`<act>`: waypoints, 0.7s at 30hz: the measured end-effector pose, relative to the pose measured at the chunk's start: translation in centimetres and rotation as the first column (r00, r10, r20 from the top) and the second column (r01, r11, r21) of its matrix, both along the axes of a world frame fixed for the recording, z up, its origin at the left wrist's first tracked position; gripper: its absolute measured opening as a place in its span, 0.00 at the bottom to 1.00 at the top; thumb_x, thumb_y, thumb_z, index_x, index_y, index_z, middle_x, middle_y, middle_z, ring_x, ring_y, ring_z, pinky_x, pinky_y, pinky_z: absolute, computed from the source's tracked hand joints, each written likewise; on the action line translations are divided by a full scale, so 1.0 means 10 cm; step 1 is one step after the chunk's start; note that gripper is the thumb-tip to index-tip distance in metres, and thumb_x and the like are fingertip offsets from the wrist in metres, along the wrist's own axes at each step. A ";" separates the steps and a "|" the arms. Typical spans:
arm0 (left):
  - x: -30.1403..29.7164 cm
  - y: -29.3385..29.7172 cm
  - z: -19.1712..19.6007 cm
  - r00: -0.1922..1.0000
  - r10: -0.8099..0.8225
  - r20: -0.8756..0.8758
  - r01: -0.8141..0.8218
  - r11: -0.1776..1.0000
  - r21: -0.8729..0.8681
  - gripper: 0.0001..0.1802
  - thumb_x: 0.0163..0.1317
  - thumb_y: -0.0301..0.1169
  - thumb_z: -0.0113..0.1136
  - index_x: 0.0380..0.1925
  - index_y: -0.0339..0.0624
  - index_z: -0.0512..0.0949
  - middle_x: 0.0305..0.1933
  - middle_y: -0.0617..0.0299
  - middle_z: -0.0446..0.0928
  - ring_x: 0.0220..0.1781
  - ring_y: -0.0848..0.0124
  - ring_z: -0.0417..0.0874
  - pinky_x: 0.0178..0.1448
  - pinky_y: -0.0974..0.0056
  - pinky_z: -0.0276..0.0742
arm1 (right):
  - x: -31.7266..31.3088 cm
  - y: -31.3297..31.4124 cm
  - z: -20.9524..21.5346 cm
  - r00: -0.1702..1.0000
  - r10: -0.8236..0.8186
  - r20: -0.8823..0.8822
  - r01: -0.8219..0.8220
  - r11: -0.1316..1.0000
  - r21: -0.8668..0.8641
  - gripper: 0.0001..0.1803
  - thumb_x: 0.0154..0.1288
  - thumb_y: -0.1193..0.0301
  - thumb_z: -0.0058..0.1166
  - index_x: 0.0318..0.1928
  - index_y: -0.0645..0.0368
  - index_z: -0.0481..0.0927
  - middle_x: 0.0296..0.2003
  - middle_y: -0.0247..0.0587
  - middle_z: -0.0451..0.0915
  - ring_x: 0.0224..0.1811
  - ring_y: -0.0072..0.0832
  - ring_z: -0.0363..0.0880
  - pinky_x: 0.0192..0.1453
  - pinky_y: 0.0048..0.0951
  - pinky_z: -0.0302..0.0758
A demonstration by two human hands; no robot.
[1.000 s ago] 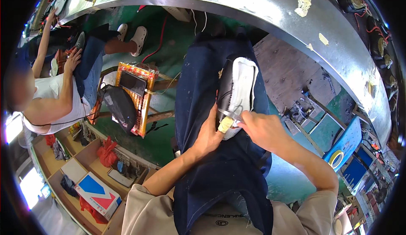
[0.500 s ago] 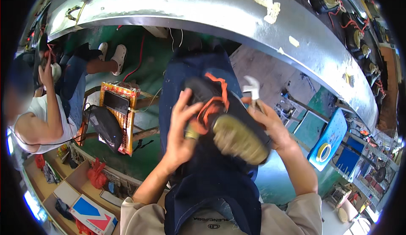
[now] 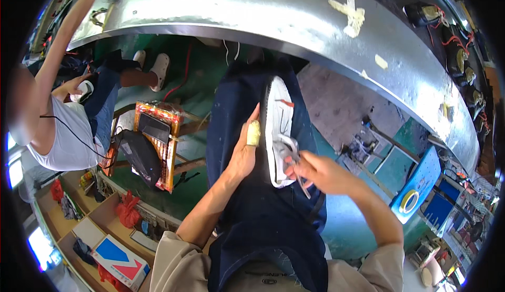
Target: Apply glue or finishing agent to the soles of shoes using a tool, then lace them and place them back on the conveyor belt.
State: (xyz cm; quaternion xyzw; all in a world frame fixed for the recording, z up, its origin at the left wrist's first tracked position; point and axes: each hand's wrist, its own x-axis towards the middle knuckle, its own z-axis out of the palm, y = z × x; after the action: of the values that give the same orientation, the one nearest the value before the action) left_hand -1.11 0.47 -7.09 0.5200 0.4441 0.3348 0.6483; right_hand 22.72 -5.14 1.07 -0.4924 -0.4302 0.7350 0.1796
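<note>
Turned over since the previous frame, the shoe [image 3: 278, 121] now shows a long, white, rounded underside with a dark rim, where orange lacing and a tan, rough-looking patch faced up before. It lies just right of the dial's centre over dark blue apron cloth [image 3: 258, 213], one end toward 12, a short orange strip crossing its right edge.

From 7 o'clock comes the left hand [image 3: 243, 152], its fingers along the shoe's dark side, one wrapped in wrinkled yellow tape [image 3: 253, 133]; some are hidden, so I cannot tell how firmly they close. From 4 o'clock comes the right hand [image 3: 323, 173], fingers clamped on one smooth grey metal tool [image 3: 288, 146], which has swung from beside the shoe to over its lower half.

Glossy sheet metal faces the worktop [image 3: 252, 16], curving through 12, with several dark, orange-laced shoes [image 3: 423, 14] at 2. Near 4, one blue plastic panel [image 3: 423, 173] carries one yellow tape ring [image 3: 409, 202]. At 9 sit one flat black device [image 3: 154, 128] and one bulging black pouch [image 3: 138, 158]. At 10, another person's bare arm [image 3: 71, 29], bent earlier, now stretches upward
</note>
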 end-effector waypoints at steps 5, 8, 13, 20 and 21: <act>-0.13 -0.06 0.08 0.997 -0.071 -0.023 0.067 0.983 -0.172 0.34 0.85 0.46 0.36 0.83 0.41 0.50 0.84 0.51 0.55 0.85 0.61 0.54 0.86 0.58 0.47 | -0.19 0.31 0.16 0.884 0.043 0.466 -0.264 0.869 0.420 0.16 0.81 0.61 0.49 0.41 0.63 0.68 0.31 0.51 0.83 0.32 0.50 0.84 0.36 0.46 0.76; -0.18 -0.09 0.07 0.995 -0.100 -0.021 0.092 0.964 -0.248 0.33 0.85 0.46 0.36 0.83 0.42 0.50 0.84 0.51 0.55 0.85 0.62 0.54 0.86 0.58 0.47 | -0.29 0.20 0.12 0.907 -0.026 0.419 -0.193 0.861 0.470 0.16 0.81 0.61 0.49 0.41 0.62 0.68 0.30 0.54 0.82 0.32 0.53 0.83 0.35 0.48 0.75; -0.23 -0.02 0.09 0.993 -0.117 -0.019 0.107 0.950 -0.294 0.32 0.86 0.46 0.35 0.82 0.43 0.53 0.83 0.52 0.58 0.84 0.64 0.57 0.85 0.61 0.50 | -0.42 0.41 0.26 0.920 -0.015 0.392 -0.138 0.923 0.359 0.15 0.81 0.64 0.48 0.42 0.65 0.68 0.28 0.56 0.82 0.32 0.57 0.83 0.36 0.52 0.75; -0.12 -0.06 0.14 0.994 -0.091 -0.068 0.079 0.983 -0.163 0.34 0.86 0.47 0.35 0.82 0.40 0.52 0.84 0.52 0.57 0.84 0.63 0.57 0.85 0.61 0.50 | -0.19 0.51 0.45 0.615 0.154 0.773 -0.668 0.623 0.407 0.08 0.66 0.76 0.56 0.41 0.67 0.73 0.27 0.55 0.83 0.31 0.49 0.87 0.34 0.45 0.82; -0.08 -0.12 0.20 0.994 -0.027 0.105 0.049 0.975 -0.216 0.34 0.86 0.45 0.37 0.82 0.40 0.50 0.85 0.52 0.52 0.86 0.62 0.52 0.86 0.59 0.46 | -0.24 0.47 0.51 0.580 0.134 0.803 -0.722 0.540 0.431 0.10 0.59 0.78 0.57 0.41 0.67 0.75 0.27 0.53 0.83 0.29 0.45 0.88 0.33 0.42 0.83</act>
State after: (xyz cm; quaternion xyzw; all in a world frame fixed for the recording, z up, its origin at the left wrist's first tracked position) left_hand -1.86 -0.72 -5.11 0.4363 0.4348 0.2974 0.7295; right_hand 20.34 -0.43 6.18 -0.4771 -0.8329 0.2798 -0.0192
